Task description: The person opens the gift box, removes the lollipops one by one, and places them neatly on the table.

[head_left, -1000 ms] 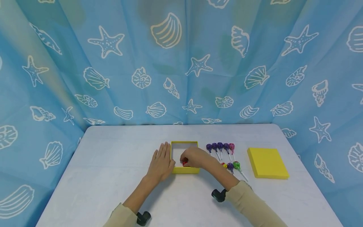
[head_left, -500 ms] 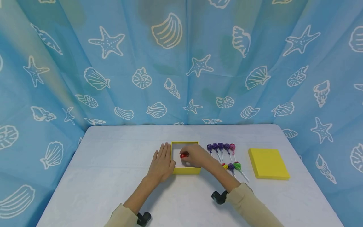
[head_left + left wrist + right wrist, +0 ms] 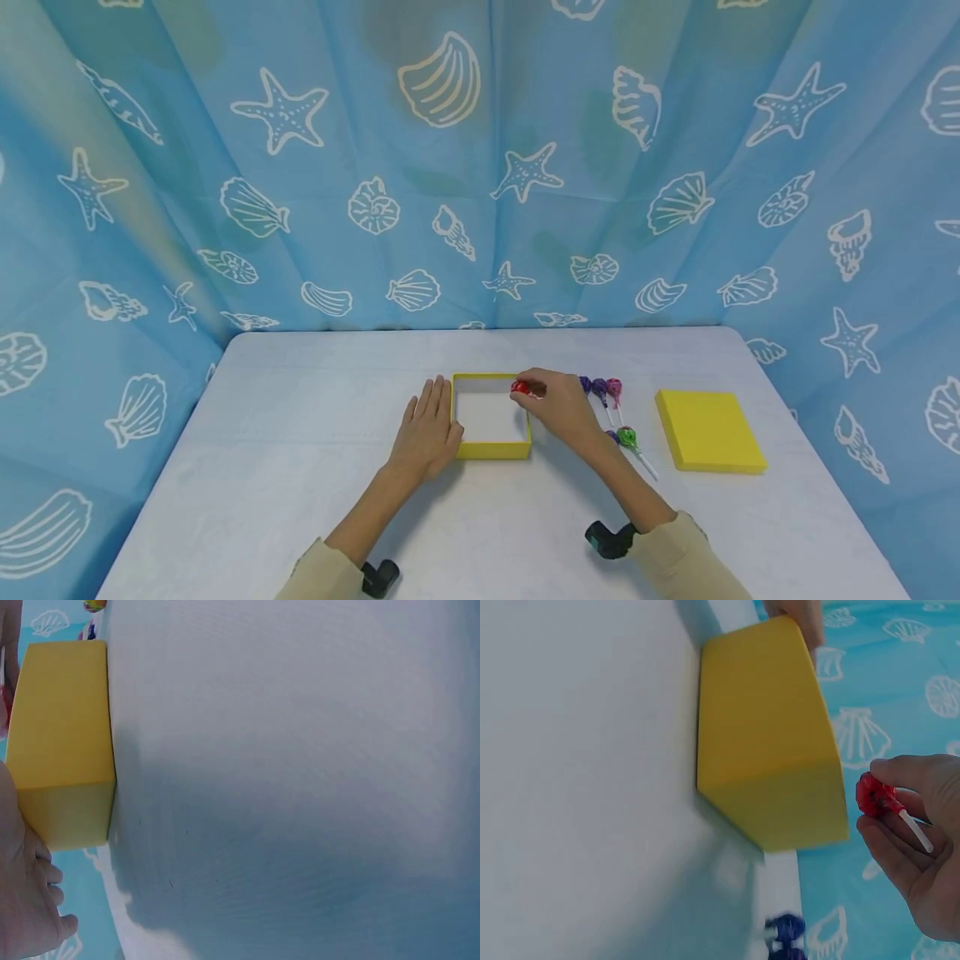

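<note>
My right hand point(image 3: 561, 408) pinches a red-wrapped lollipop point(image 3: 521, 387) between thumb and fingers. It is over the right wall of an open yellow box point(image 3: 492, 451) with a white inside. In the right wrist view, the lollipop point(image 3: 871, 795) has its white stick pointing back toward the palm, beside the box point(image 3: 769, 712). My left hand point(image 3: 426, 429) lies along the box's left wall with fingers straight, its thumb at the near left corner. The left wrist view shows part of that hand point(image 3: 26, 892) against the box point(image 3: 64, 712).
Right of the box lie several lollipops in two rows, partly hidden by my right hand, among them purple point(image 3: 598, 388), pink point(image 3: 614, 390) and green point(image 3: 627, 437) ones. Farther right is a flat yellow lid point(image 3: 710, 431). A blue shell-print curtain point(image 3: 337, 167) hangs behind the white table point(image 3: 300, 375).
My right hand has lifted the red lollipop out of the box's interior and carried it right to above the right wall. The left hand has stayed in place.
</note>
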`<action>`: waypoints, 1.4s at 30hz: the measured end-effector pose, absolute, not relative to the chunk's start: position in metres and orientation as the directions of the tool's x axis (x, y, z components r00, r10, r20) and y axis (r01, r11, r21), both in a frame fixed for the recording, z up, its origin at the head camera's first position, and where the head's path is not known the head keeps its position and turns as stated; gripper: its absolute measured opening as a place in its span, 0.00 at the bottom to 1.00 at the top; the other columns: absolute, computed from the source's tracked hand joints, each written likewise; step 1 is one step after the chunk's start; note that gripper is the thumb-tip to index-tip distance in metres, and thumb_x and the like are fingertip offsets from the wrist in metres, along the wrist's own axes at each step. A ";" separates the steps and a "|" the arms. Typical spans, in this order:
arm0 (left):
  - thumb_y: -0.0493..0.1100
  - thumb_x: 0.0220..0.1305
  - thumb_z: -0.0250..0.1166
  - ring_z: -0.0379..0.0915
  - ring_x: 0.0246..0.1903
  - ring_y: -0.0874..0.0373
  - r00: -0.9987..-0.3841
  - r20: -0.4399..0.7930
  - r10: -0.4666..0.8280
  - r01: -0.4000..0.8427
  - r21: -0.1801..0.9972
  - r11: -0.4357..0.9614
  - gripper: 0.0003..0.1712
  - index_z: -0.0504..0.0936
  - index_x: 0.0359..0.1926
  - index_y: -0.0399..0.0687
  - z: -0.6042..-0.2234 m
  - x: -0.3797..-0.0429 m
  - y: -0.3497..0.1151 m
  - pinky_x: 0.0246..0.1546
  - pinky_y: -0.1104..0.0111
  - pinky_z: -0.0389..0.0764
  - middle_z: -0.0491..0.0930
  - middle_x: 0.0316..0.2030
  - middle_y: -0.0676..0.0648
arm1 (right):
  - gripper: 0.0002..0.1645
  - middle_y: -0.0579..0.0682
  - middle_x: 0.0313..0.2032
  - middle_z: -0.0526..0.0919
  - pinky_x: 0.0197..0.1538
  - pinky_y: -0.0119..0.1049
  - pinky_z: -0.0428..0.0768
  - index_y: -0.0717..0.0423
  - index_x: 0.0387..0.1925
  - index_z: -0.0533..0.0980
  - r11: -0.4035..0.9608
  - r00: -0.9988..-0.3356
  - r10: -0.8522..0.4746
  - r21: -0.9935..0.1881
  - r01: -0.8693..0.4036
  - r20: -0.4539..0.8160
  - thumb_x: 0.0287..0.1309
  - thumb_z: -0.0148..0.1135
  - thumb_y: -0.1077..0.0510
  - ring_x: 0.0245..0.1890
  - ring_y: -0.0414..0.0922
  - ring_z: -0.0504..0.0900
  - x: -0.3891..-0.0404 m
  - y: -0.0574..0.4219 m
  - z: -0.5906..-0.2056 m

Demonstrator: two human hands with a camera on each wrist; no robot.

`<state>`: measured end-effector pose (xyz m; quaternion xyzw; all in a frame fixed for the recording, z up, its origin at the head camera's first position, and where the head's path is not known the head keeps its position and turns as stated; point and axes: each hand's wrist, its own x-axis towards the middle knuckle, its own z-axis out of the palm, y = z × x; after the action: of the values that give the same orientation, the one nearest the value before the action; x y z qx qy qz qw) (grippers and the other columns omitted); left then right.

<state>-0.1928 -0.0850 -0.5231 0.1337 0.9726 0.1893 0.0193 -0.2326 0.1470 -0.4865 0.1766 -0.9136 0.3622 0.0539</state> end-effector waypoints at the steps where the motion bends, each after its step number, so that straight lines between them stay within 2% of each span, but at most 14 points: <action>1: 0.47 0.76 0.41 0.36 0.76 0.43 -0.963 0.010 0.269 0.253 0.376 0.892 0.37 0.46 0.77 0.31 -0.523 -0.193 -0.085 0.72 0.48 0.44 0.45 0.77 0.35 | 0.18 0.51 0.42 0.87 0.45 0.41 0.83 0.60 0.49 0.84 0.672 -0.938 -0.259 -0.655 -0.346 0.230 0.57 0.73 0.57 0.39 0.46 0.84 -0.231 0.152 -0.486; 7: 0.47 0.77 0.41 0.35 0.76 0.44 -0.965 0.011 0.262 0.247 0.375 0.894 0.37 0.45 0.77 0.32 -0.524 -0.194 -0.086 0.72 0.49 0.43 0.44 0.77 0.36 | 0.19 0.50 0.40 0.87 0.45 0.43 0.84 0.58 0.49 0.84 0.683 -0.960 -0.145 -0.678 -0.271 0.238 0.58 0.72 0.55 0.40 0.46 0.84 -0.223 0.179 -0.491; 12: 0.47 0.76 0.41 0.34 0.76 0.44 -0.965 0.012 0.263 0.247 0.388 0.888 0.37 0.45 0.77 0.31 -0.525 -0.194 -0.085 0.72 0.49 0.43 0.44 0.77 0.36 | 0.19 0.52 0.41 0.87 0.46 0.44 0.84 0.59 0.50 0.84 0.705 -0.964 -0.089 -0.668 -0.238 0.251 0.58 0.72 0.56 0.41 0.48 0.85 -0.217 0.196 -0.502; 18: 0.47 0.76 0.41 0.34 0.76 0.44 -0.965 0.015 0.262 0.247 0.389 0.888 0.37 0.45 0.77 0.32 -0.525 -0.194 -0.085 0.72 0.49 0.43 0.44 0.77 0.36 | 0.18 0.52 0.38 0.87 0.43 0.42 0.84 0.59 0.47 0.84 0.732 -0.969 -0.039 -0.654 -0.193 0.242 0.57 0.73 0.54 0.38 0.47 0.84 -0.209 0.205 -0.515; 22: 0.46 0.77 0.42 0.34 0.76 0.44 -0.965 0.014 0.262 0.246 0.392 0.886 0.36 0.45 0.77 0.32 -0.524 -0.194 -0.085 0.72 0.49 0.43 0.43 0.77 0.36 | 0.18 0.51 0.38 0.86 0.41 0.41 0.84 0.57 0.47 0.84 0.744 -0.976 -0.024 -0.648 -0.163 0.218 0.57 0.73 0.54 0.37 0.47 0.82 -0.205 0.208 -0.522; 28: 0.47 0.76 0.42 0.35 0.76 0.43 -0.964 0.014 0.264 0.247 0.399 0.883 0.37 0.46 0.77 0.31 -0.523 -0.193 -0.084 0.72 0.48 0.44 0.44 0.77 0.36 | 0.18 0.52 0.38 0.86 0.44 0.43 0.83 0.59 0.47 0.84 0.733 -0.969 -0.037 -0.652 -0.193 0.245 0.56 0.74 0.55 0.38 0.48 0.82 -0.201 0.209 -0.528; 35: 0.46 0.76 0.42 0.35 0.76 0.44 -0.966 0.006 0.258 0.239 0.400 0.885 0.36 0.46 0.77 0.32 -0.523 -0.193 -0.084 0.72 0.49 0.43 0.44 0.77 0.36 | 0.20 0.54 0.41 0.87 0.47 0.46 0.83 0.59 0.50 0.84 0.754 -0.974 -0.018 -0.637 -0.162 0.226 0.57 0.73 0.55 0.40 0.49 0.84 -0.199 0.208 -0.533; 42: 0.46 0.76 0.41 0.35 0.76 0.44 -0.966 0.017 0.259 0.244 0.395 0.886 0.36 0.46 0.77 0.32 -0.526 -0.194 -0.085 0.72 0.49 0.43 0.44 0.77 0.37 | 0.19 0.52 0.39 0.87 0.45 0.45 0.83 0.59 0.48 0.84 0.754 -0.972 -0.016 -0.636 -0.166 0.235 0.56 0.74 0.55 0.39 0.48 0.84 -0.197 0.206 -0.534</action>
<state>-0.1942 -0.0846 -0.5265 0.1295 0.9708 0.2010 0.0179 -0.1970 0.2063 -0.5345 0.0490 -0.9303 0.3472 0.1078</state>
